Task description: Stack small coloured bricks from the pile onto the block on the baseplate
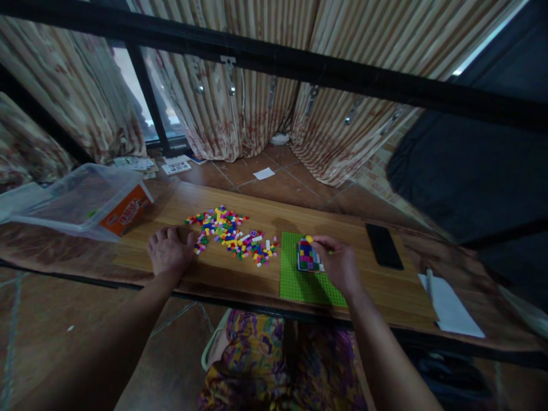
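My right hand (336, 260) pinches a small yellow brick (309, 239) at the back edge of a multicoloured brick block (307, 257). That block stands on a green baseplate (293, 285), and my fingers hide part of its right side. Resting on the wooden board, my left hand (170, 251) lies flat with its fingers spread and nothing in it. Right beside its thumb is a loose pile of small coloured bricks (231, 231), which spreads toward the baseplate.
A clear plastic tub (85, 197) with an orange label stands at the left. To the right lie a black phone (384, 246) and a white paper sheet (456, 308) with a pen-like white stick (430, 285). A dark metal bar (274, 68) crosses the view above the table.
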A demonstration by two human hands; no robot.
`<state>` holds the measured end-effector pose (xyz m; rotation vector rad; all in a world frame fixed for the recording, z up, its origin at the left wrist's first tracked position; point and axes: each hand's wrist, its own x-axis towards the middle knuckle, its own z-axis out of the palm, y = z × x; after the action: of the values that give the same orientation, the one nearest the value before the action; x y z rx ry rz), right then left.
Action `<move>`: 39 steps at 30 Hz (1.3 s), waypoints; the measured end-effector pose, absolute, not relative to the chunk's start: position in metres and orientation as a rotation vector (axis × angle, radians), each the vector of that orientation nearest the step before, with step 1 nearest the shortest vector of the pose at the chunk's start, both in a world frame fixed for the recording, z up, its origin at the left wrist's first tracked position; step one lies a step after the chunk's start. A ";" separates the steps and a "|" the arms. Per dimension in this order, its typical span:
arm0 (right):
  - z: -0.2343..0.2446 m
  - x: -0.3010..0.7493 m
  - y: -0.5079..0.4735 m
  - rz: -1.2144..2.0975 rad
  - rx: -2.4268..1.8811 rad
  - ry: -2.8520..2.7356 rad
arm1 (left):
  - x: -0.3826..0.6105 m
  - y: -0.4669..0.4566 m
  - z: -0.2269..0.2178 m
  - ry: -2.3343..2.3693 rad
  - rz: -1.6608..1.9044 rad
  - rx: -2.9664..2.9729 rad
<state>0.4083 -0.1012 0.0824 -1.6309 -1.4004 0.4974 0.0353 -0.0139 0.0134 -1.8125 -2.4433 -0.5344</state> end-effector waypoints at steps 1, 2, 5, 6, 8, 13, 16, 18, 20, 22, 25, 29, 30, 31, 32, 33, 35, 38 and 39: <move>0.083 0.418 -0.101 0.449 -1.662 -1.443 | 0.035 -0.014 0.013 -2.445 -0.537 -1.809; 0.082 0.426 -0.100 0.397 -1.689 -1.483 | 0.035 -0.014 0.012 -2.449 -0.539 -1.807; 0.080 0.436 -0.096 0.289 -1.713 -1.664 | 0.035 -0.013 0.011 -2.457 -0.559 -1.803; 0.079 0.435 -0.094 0.261 -1.710 -1.736 | 0.035 -0.013 0.011 -2.458 -0.568 -1.804; 0.076 0.431 -0.091 0.194 -1.716 -1.871 | 0.034 -0.013 0.011 -2.465 -0.580 -1.805; 0.072 0.422 -0.085 0.061 -1.794 -2.101 | 0.035 -0.014 0.014 -2.494 -0.559 -1.818; 0.070 0.423 -0.084 0.008 -1.817 -2.116 | 0.035 -0.015 0.015 -2.487 -0.547 -1.818; 0.068 0.424 -0.083 -0.013 -1.841 -2.090 | 0.035 -0.015 0.014 -2.484 -0.545 -1.810; 0.066 0.424 -0.083 -0.007 -1.851 -2.060 | 0.035 -0.015 0.014 -2.484 -0.542 -1.804; 0.065 0.425 -0.084 0.009 -1.845 -2.002 | 0.035 -0.014 0.013 -2.480 -0.536 -1.800; 0.065 0.430 -0.086 0.029 -1.835 -1.850 | 0.035 -0.013 0.012 -2.473 -0.535 -1.796; 0.063 0.440 -0.081 0.053 -1.846 -1.584 | 0.034 -0.013 0.011 -2.466 -0.544 -1.805; 0.061 0.441 -0.078 0.082 -1.849 -1.529 | 0.034 -0.013 0.011 -2.465 -0.548 -1.805; 0.059 0.442 -0.075 0.120 -1.855 -1.490 | 0.034 -0.013 0.011 -2.463 -0.551 -1.804; 0.056 0.443 -0.073 0.161 -1.864 -1.467 | 0.034 -0.013 0.011 -2.460 -0.552 -1.802; 0.052 0.443 -0.071 0.201 -1.876 -1.460 | 0.034 -0.013 0.011 -2.456 -0.550 -1.801; 0.045 0.440 -0.068 0.284 -1.903 -1.469 | 0.035 -0.013 0.012 -2.448 -0.544 -1.800; 0.037 0.435 -0.067 0.438 -1.942 -1.407 | 0.035 -0.013 0.012 -2.448 -0.536 -1.803; 0.035 0.434 -0.067 0.502 -1.945 -1.354 | 0.035 -0.013 0.013 -2.452 -0.536 -1.805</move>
<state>0.4341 -0.0674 0.0351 -1.9447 -1.3542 0.5019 0.0346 -0.0134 0.0125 -1.8051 -2.4520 -0.5361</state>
